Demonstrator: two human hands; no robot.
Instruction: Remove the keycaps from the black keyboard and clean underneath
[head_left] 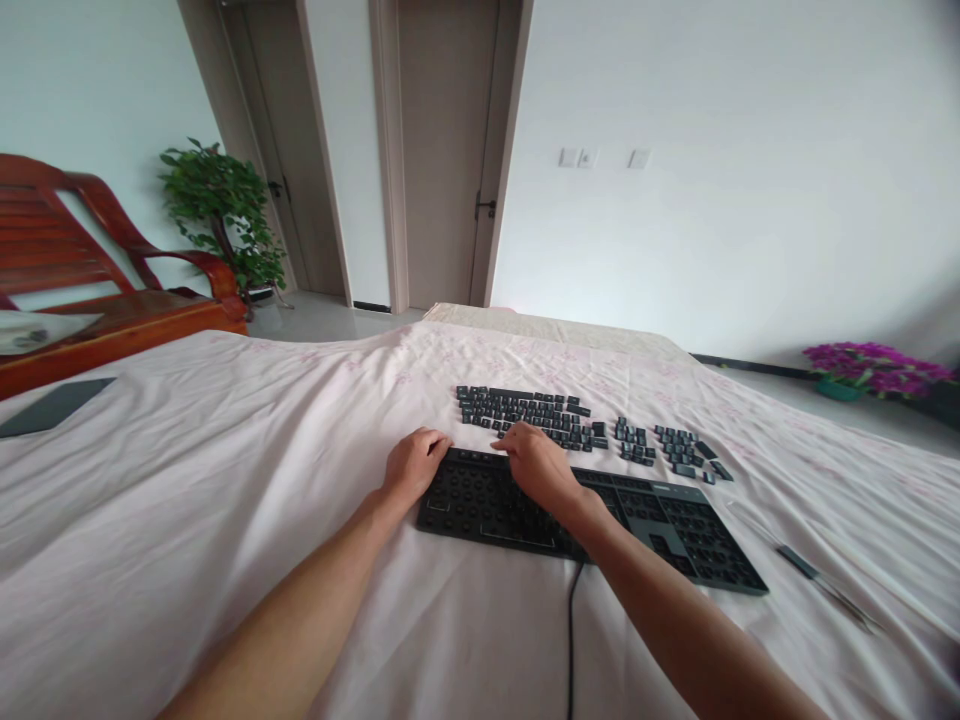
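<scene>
A black keyboard (675,525) with its keycaps taken off lies on a pale pink sheet (225,480). Behind it the loose keycaps (525,408) are laid out in rows, with smaller groups (634,440) to the right. My left hand (414,462) rests curled at the keyboard's far left corner, fingers folded under. My right hand (534,460) hovers over the keyboard's upper middle, fingers bent and reaching toward the nearest row of keycaps. Whether either hand holds a keycap is hidden.
The keyboard's black cable (571,630) runs toward me. A thin puller tool (817,578) lies at the right. A dark flat tablet (52,405) sits at the left edge. A red wooden bench (97,290), a potted plant (221,210) and doors stand behind.
</scene>
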